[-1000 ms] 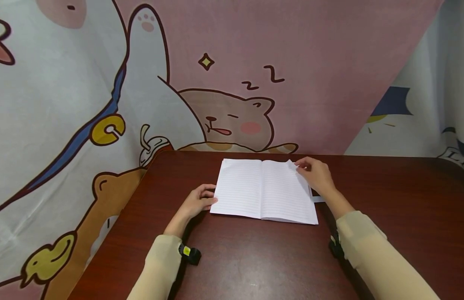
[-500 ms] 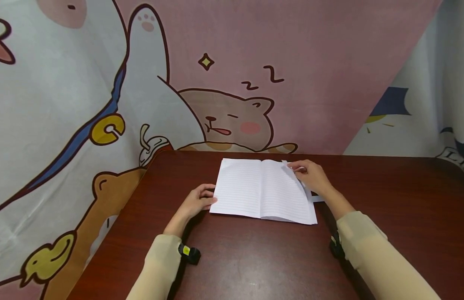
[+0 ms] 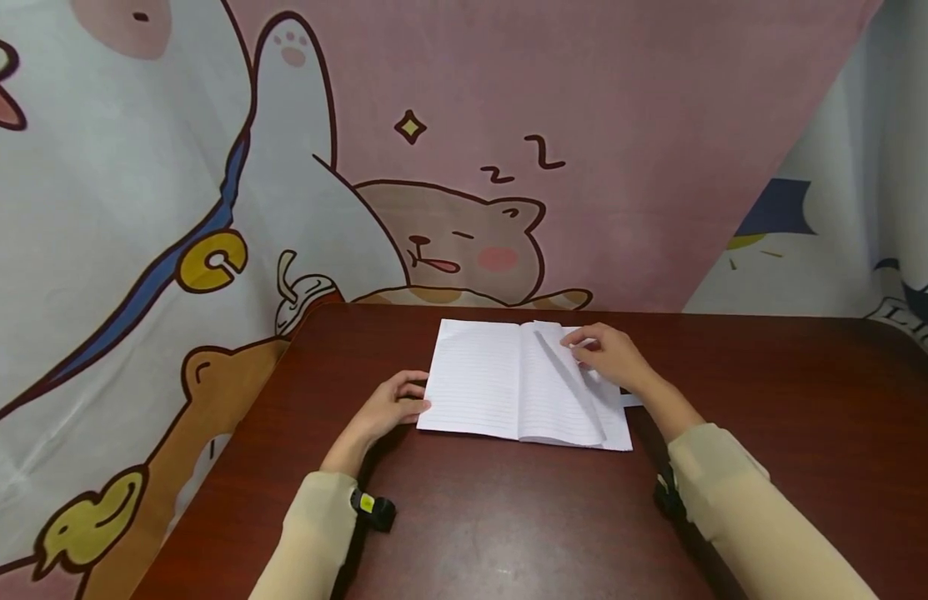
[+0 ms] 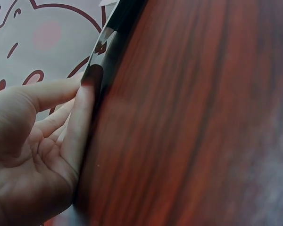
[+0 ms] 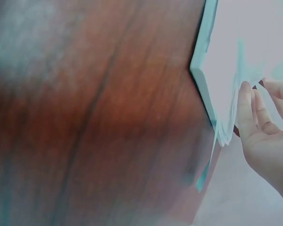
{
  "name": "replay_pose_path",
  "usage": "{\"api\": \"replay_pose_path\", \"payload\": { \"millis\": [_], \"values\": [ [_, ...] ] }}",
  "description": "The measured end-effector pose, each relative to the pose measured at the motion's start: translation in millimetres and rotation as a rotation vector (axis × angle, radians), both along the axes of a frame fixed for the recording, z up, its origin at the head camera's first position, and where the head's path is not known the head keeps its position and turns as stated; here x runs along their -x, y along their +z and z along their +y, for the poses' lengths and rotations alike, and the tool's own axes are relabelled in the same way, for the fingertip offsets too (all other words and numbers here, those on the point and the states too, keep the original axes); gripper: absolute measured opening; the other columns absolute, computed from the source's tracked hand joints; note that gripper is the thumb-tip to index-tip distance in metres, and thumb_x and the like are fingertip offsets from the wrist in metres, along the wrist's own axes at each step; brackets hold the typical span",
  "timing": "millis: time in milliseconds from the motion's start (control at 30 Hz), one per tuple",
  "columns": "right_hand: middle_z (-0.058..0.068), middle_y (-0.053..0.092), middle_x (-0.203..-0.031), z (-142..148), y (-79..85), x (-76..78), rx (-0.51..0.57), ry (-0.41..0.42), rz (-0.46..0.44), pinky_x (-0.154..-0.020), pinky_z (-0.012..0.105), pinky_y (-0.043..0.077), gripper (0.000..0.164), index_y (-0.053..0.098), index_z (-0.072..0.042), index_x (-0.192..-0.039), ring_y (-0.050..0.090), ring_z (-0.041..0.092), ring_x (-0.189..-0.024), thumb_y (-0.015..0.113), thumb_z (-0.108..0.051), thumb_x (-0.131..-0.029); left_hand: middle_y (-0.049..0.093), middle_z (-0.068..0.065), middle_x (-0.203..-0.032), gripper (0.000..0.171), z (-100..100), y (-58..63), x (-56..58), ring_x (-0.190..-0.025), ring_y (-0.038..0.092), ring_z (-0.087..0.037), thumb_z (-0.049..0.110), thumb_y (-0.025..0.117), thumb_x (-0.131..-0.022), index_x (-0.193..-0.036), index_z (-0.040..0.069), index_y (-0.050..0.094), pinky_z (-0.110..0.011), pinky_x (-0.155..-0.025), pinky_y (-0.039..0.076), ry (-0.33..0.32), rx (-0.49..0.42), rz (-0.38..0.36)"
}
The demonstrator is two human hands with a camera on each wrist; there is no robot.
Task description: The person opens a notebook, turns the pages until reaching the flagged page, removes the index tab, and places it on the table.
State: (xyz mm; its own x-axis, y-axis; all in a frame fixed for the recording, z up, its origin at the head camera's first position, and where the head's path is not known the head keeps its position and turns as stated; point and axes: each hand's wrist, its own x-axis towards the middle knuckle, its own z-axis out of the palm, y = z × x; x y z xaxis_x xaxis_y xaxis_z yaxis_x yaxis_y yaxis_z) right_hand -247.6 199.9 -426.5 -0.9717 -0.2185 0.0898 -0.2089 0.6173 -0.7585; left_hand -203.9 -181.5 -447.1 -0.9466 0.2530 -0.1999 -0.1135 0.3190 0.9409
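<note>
The lined notebook [image 3: 482, 383] lies spread flat toward the far side of the counter [image 3: 501, 525], roughly midway between the two sleeves [image 3: 302, 529]; set so, it seems placed for both arms to reach its outer edges. The left grip [image 3: 388, 407] has thumb and fingertips at the notebook's left edge, probably to steady it; whether they pinch that edge or merely rest against it, I cannot tell. The right grip [image 3: 609, 358], at the far right part of the notebook, appears to pinch a lifted page [image 3: 572, 387] between thumb and fingers; taking it near its far end rather than its middle probably spares the paper a crease, and the page bows leftward, baring the sheet beneath.

The head view alone gives the whole spread, ruled lines and centre fold included; the left wrist view adds a dark, glossy band [image 4: 108, 52] along the underside of the notebook's edge, which the head view hides; the right wrist view shows the thickness of the page block and, near the thumb, several loose leaf edges; a pale strip [image 3: 633, 400] juts from the right side, seen in the head view and hanging down in the right wrist view.
</note>
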Motion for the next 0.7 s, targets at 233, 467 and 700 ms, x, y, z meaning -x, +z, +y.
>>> {"api": "replay_pose_path", "payload": {
  "millis": [233,467,700],
  "values": [
    [0.023,0.058,-0.119,-8.7,1.3,-1.8,-0.021,0.073,0.051,-0.085,0.037,0.05,0.03,0.071,-0.001,-0.117,0.064,0.039,-0.108,0.062,0.001,-0.089,0.06,-0.023,-0.124,0.053,-3.6,1.8,0.3,-0.092,0.065,-0.013,0.008,0.064,-0.096,-0.144,0.001,0.044,-0.034,-0.087,0.058,-0.039,-0.002,0.002],
    [0.025,0.055,-0.118,-14.6,0.9,-6.2,-0.021,0.129,0.093,-0.091,0.045,0.048,0.042,0.068,0.004,-0.12,0.059,0.036,-0.106,0.057,0.006,-0.08,0.058,-0.023,-0.125,0.052,-4.7,0.7,-1.3,-0.093,0.065,-0.012,0.007,0.063,-0.096,-0.144,0.0,0.044,-0.032,-0.087,0.058,-0.056,-0.026,0.012],
    [0.027,0.052,-0.125,-17.4,-0.4,-9.6,-0.05,0.141,0.079,-0.09,0.047,0.048,0.049,0.064,0.004,-0.126,0.059,0.037,-0.105,0.057,0.008,-0.077,0.059,-0.023,-0.126,0.054,-7.3,0.0,-1.2,-0.094,0.065,-0.012,0.004,0.064,-0.095,-0.145,0.003,0.044,-0.03,-0.085,0.057,-0.088,-0.048,0.009]
  ]
}}
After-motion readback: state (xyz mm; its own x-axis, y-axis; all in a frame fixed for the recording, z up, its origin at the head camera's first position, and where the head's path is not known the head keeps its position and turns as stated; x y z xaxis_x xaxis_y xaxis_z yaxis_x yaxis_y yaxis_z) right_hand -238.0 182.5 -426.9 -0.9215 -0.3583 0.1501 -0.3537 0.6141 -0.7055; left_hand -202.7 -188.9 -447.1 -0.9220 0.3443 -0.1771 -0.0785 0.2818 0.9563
